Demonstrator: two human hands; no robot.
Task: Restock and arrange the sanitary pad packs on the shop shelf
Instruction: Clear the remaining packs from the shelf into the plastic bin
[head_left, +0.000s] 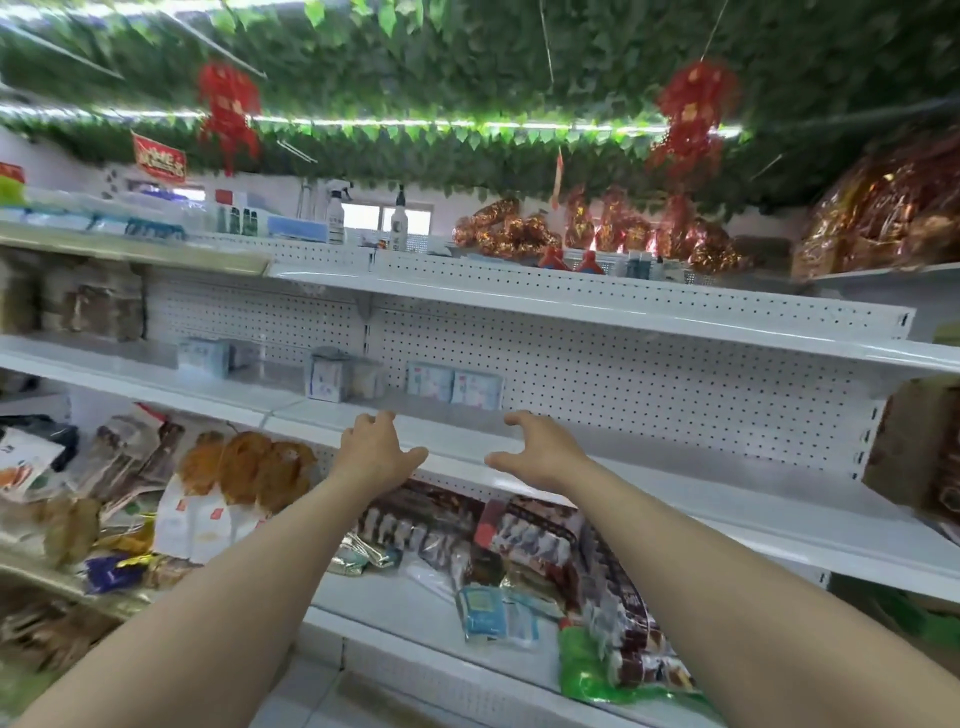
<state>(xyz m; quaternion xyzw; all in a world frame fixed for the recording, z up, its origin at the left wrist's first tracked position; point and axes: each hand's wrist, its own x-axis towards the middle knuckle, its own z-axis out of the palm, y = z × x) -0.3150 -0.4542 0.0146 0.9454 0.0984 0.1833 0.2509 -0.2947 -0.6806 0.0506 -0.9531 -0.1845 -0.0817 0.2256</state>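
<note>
Pale blue and white sanitary pad packs stand on the white middle shelf (649, 467) against the pegboard back: a pair (454, 385) in the centre, a boxy pack (328, 378) to their left, another pack (203, 356) further left. My left hand (375, 451) and my right hand (540, 448) reach out side by side over the shelf's front edge, just below the central pair. Both hands hold nothing, with fingers loosely spread and slightly bent. A gap separates them from the packs.
Below, a shelf holds snack bags (244, 467), dark packets (524, 535) and a green bag (587, 670). The upper shelf (571, 306) overhangs the pads. Bottles (336, 213) and gold-red wrapped goods (519, 228) sit on top. A brown pack (919, 447) juts in at the right.
</note>
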